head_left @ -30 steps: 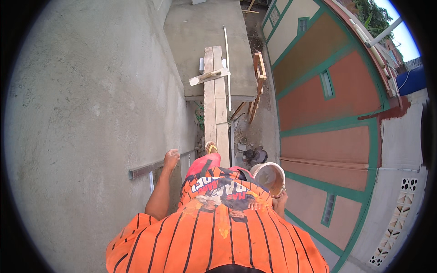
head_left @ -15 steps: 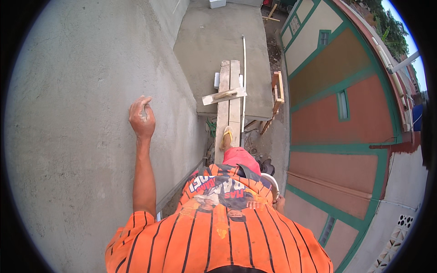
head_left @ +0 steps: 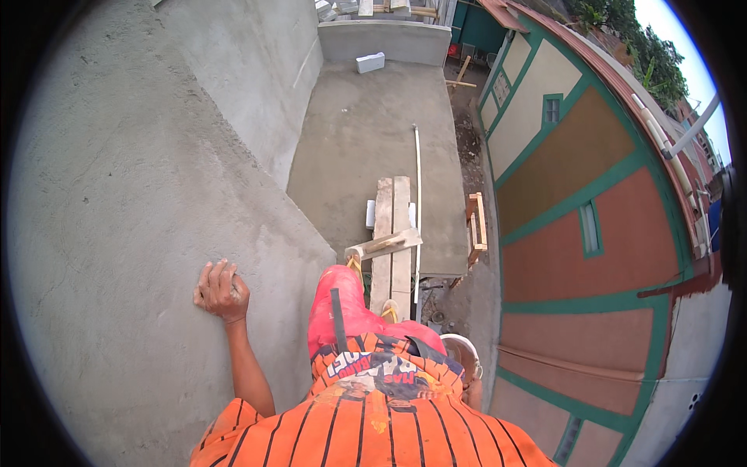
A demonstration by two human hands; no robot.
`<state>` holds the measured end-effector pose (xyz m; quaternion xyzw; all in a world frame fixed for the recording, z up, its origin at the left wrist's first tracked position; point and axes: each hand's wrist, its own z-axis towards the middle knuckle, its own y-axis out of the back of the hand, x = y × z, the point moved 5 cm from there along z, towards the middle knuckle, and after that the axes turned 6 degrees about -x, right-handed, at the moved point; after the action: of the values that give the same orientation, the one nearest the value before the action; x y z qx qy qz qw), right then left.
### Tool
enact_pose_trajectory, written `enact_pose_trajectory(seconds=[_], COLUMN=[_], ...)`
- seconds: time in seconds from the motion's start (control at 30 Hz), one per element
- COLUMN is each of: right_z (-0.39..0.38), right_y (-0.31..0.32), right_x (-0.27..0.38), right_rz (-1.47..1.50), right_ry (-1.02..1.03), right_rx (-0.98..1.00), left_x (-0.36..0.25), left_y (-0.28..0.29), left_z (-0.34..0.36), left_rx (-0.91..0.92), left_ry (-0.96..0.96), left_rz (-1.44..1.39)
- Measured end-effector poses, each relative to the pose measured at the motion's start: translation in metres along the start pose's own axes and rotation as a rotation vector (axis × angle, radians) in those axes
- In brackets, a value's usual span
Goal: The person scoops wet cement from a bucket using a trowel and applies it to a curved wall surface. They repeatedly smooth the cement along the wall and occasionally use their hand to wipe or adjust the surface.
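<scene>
My left hand [head_left: 222, 291] rests against the rough grey plastered wall [head_left: 124, 233], its fingers curled in and nothing visible in them. Low at my right side, my right hand [head_left: 472, 394] grips the rim of a white bucket [head_left: 464, 352]; my body hides part of both. A plastering trowel [head_left: 395, 243] with a long flat blade and a wooden handle lies across two wooden planks [head_left: 401, 204] ahead of me. One sandalled foot [head_left: 390, 311] stands on the planks. The other foot [head_left: 355, 261] is by the trowel's left end.
The planks reach onto a grey cement slab [head_left: 366, 117]. A long white pole [head_left: 418, 202] lies along their right. One pale block [head_left: 370, 62] sits at the slab's far end. Right of the slab, a wooden frame [head_left: 477, 226] stands beside a narrow passage and a painted building [head_left: 591, 233].
I have stepped up and forward, and my left foot now shows by the trowel. My left hand has come lower in view against the wall. More of the bucket shows.
</scene>
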<state>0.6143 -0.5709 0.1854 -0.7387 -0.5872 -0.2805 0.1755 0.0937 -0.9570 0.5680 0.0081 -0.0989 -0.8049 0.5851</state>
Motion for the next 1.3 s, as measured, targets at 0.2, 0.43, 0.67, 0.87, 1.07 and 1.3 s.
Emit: enact_pose_trajectory(seconds=[0.2, 0.43, 0.67, 0.87, 1.07, 1.3], right_z=[0.012, 0.025, 0.039, 0.05, 0.059, 0.059], right_y=[-0.021, -0.048, -0.04, -0.029, -0.056, -0.061], right_x=[0.003, 0.053, 0.05, 0.044, 0.056, 0.061], right_rz=[-0.042, 0.003, -0.058, -0.002, -0.038, -0.025], right_ry=[0.142, 0.147, 0.082, 0.186, 0.143, 0.15], right_rx=[0.118, 0.025, 0.024, 0.085, 0.052, 0.063], left_x=[0.001, 0.003, -0.019, -0.03, -0.035, -0.03], left_y=[0.018, 0.049, 0.083, 0.084, 0.099, 0.126], left_z=[-0.016, -0.023, -0.004, 0.037, 0.03, -0.005], left_rx=[0.026, 0.095, -0.067, -0.168, -0.238, -0.203], left_ry=[-0.004, 0.086, 0.267, 0.259, 0.236, -0.032], left_rz=[0.077, -0.065, -0.381, -0.551, -0.561, -0.46])
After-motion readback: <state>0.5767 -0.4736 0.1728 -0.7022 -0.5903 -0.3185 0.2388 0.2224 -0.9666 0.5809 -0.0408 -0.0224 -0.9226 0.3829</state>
